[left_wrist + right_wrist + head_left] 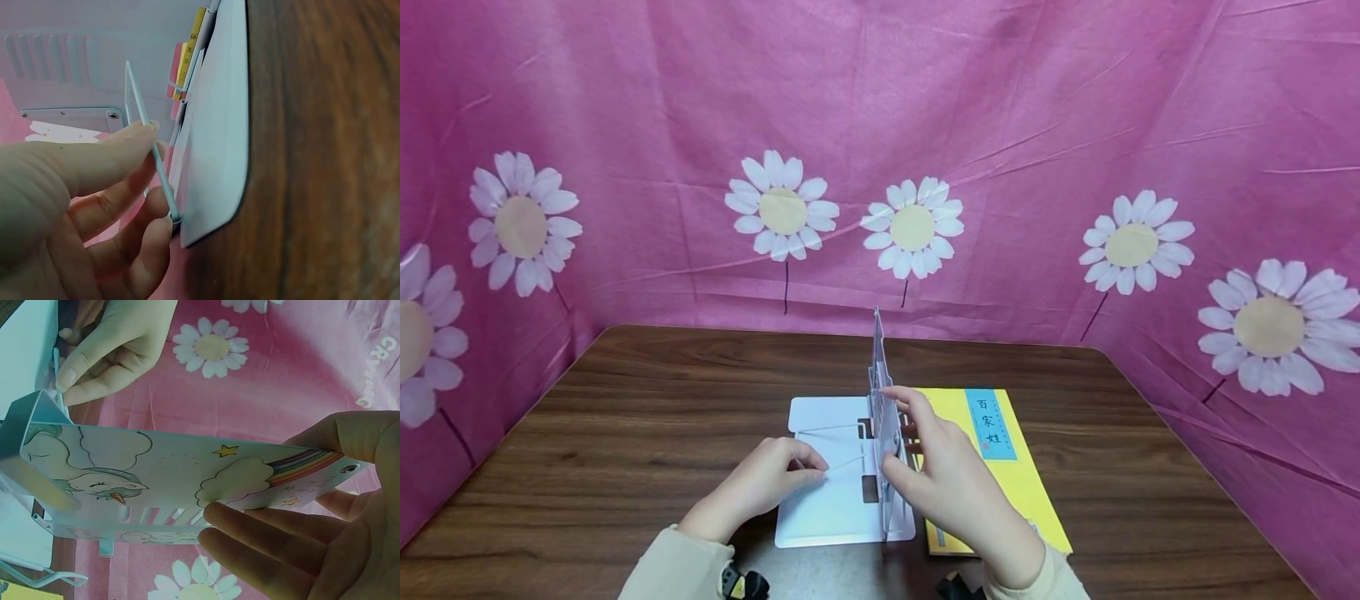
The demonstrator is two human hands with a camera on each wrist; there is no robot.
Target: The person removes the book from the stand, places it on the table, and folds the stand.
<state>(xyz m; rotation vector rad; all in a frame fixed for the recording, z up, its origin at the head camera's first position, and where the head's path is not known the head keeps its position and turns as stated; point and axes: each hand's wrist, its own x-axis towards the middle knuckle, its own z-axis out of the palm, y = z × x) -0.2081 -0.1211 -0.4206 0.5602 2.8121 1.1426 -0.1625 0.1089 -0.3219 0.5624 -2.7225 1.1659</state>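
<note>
A metal book stand stands on the table, its white base plate (820, 517) flat and its back panel (880, 358) raised upright, edge-on to the head view. Unicorn, cloud and rainbow prints cover the panel's face (178, 462) in the right wrist view. My left hand (763, 477) pinches a thin white wire support (164, 178) between thumb and fingers, lifted at an angle off the base. With thumb and fingers on opposite sides, my right hand (958, 471) holds the raised panel near its edge.
Right of the stand lies a yellow book (1011, 500) with a blue title label, partly behind my right hand. The dark wooden table (625, 442) ends at a pink cloth backdrop (1000, 100) printed with daisies.
</note>
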